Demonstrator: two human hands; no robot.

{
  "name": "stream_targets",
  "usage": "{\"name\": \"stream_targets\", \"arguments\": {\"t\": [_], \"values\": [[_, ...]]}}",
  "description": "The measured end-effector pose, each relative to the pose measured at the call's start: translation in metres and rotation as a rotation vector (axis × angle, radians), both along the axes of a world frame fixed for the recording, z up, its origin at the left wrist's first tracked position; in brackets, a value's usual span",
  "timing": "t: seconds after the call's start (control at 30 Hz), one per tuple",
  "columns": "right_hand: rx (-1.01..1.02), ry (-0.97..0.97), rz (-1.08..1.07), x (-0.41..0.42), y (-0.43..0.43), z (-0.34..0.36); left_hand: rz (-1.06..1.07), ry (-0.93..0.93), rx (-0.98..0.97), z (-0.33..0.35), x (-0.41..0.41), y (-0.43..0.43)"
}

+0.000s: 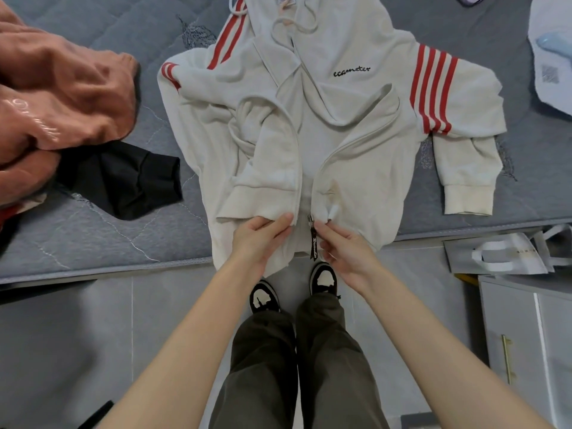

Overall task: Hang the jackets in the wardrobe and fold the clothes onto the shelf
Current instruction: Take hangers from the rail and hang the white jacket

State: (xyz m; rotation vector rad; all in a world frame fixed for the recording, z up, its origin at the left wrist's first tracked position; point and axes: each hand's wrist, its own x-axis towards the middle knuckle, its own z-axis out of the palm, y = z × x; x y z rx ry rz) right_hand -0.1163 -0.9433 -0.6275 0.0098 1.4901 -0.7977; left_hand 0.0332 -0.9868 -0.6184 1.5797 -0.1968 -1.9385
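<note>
A cream zip hoodie (340, 119) with red sleeve stripes lies front up on the grey mattress (108, 236), its zip open and its hem hanging over the near edge. My left hand (263, 236) pinches the left hem next to the zip track. My right hand (343, 243) pinches the right hem just beside the zip slider, whose black pull tab (313, 243) hangs down between the two hands.
A crumpled pink-orange garment (62, 97) and a black garment (130, 181) lie on the mattress to the left. White items (554, 63) sit at the far right. A grey paper bag (501, 255) and a white cabinet (532, 335) stand by the bed on the right.
</note>
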Motion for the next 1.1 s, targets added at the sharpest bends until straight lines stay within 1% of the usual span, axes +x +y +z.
{"name": "stream_targets", "arguments": {"t": [0.1,0.23,0.5,0.73,0.83,0.93,1.0,1.1], "values": [[-0.038,-0.041,0.047,-0.002,0.008,0.000,0.085,0.040,0.021,0.004,-0.011,0.004],[-0.056,-0.034,0.056,0.003,0.016,0.002,0.117,0.060,0.016,0.008,-0.020,0.009],[-0.057,-0.097,0.012,-0.001,0.024,0.004,0.086,0.011,-0.005,0.010,-0.030,0.014],[-0.056,-0.160,-0.044,-0.007,0.028,0.008,0.001,-0.055,-0.023,0.008,-0.038,0.017],[-0.046,-0.177,-0.070,-0.009,0.028,0.009,0.022,-0.056,-0.029,0.007,-0.039,0.019],[-0.025,-0.170,-0.044,-0.011,0.026,0.010,0.034,-0.071,-0.046,0.005,-0.039,0.020],[-0.015,-0.156,-0.024,-0.011,0.026,0.011,0.012,-0.095,-0.056,0.004,-0.039,0.021],[-0.008,-0.169,-0.054,-0.011,0.026,0.012,-0.054,-0.139,-0.094,0.002,-0.040,0.022]]}}
